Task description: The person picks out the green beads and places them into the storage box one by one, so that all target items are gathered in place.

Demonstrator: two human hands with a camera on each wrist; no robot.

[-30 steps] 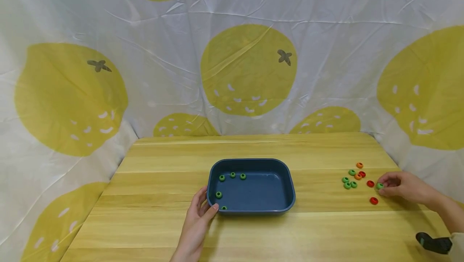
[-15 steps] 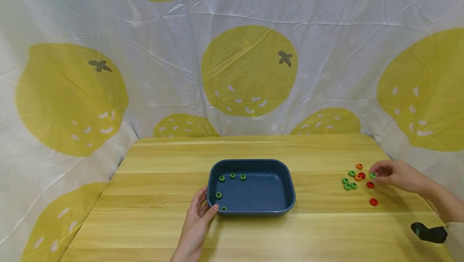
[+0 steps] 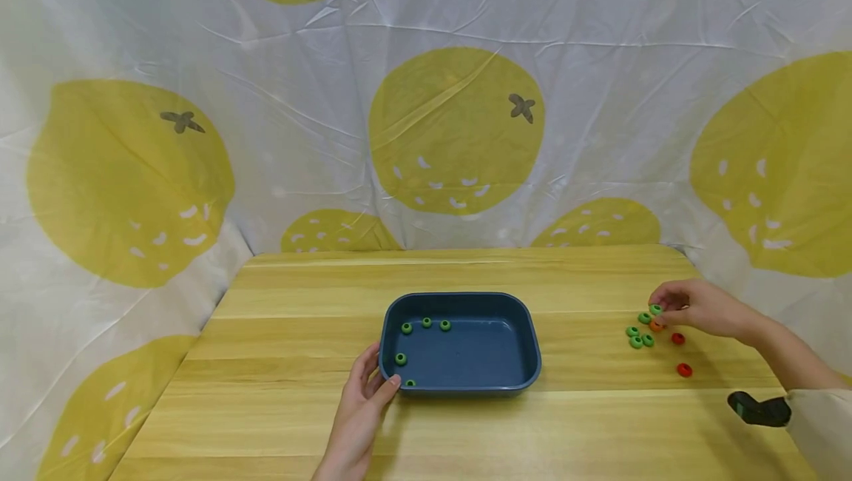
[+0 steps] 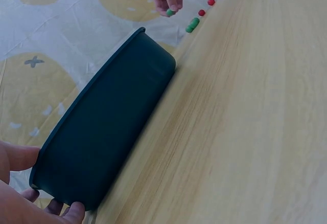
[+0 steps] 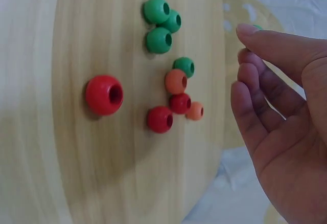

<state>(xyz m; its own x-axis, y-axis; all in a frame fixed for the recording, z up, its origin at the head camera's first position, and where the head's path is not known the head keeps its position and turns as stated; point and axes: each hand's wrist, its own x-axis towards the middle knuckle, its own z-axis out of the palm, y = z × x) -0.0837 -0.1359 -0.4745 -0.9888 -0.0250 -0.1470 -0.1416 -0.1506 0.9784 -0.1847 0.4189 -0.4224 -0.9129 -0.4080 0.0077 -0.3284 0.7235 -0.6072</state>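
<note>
My left hand (image 3: 358, 411) grips the near left corner of a dark blue tray (image 3: 459, 390), its thumb at the rim and its fingers along the outer side. Inside the tray lie several green beads (image 3: 401, 359), all toward the left. Between thumb and fingertips my right hand (image 3: 708, 311) pinches another green bead (image 3: 655, 309), held above the table at the right; in the right wrist view only a sliver of it shows behind the thumb. Beneath and around that hand are loose green beads (image 5: 159, 40), orange beads (image 5: 176, 81) and red beads (image 5: 104, 95), each with a hole.
A wooden table (image 3: 286, 362) carries the tray and the beads. Behind it and at its sides hangs a white cloth (image 3: 599, 111) with large yellow fruit prints. A black strap-like piece (image 3: 759, 410) projects by the right sleeve.
My right hand has moved left and away from me, over the loose beads, with the green bead still pinched. My left hand and the tray have stayed in place.
</note>
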